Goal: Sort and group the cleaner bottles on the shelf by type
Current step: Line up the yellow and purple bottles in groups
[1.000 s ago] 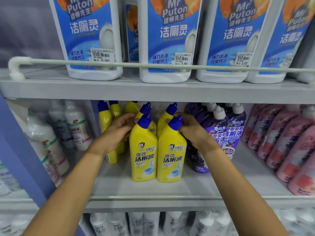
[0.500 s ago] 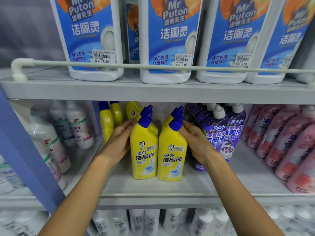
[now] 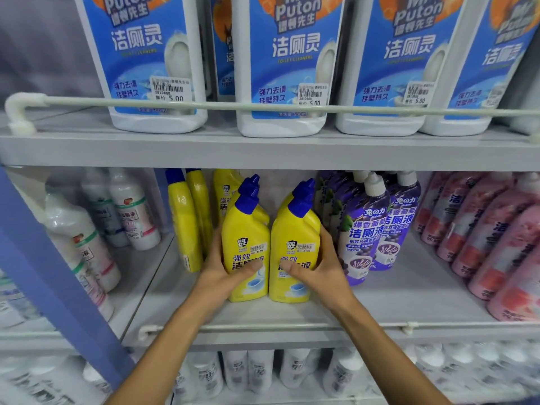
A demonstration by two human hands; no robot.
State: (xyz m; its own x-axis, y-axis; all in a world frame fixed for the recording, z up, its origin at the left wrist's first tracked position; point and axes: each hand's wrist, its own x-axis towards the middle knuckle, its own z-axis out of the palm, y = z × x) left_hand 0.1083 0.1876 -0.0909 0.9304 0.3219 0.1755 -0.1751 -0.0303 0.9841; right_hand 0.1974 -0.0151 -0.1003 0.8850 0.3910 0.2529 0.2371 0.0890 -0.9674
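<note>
**A:** Which step is in hand now?

**B:** The yellow group is being tidied, I think. The left hand grips the far yellow bottle, with the fingers curled round its body. The right hand grips the near yellow bottle in the same way. I say "near" and "far" counting from the purple bottles. Both stand upright on the middle shelf, side by side and touching at the base.

**A:** Are there other yellow ones?

**B:** Yes. Some stand behind the pair. The side-turned yellow bottles are farther from the purple bottles, and their labels do not face front.

**A:** What does the next move need?

**B:** Probably an even push with both hands, so that the pair stays upright and does not knock the purple bottles. After that, the side-turned ones need turning.
</note>
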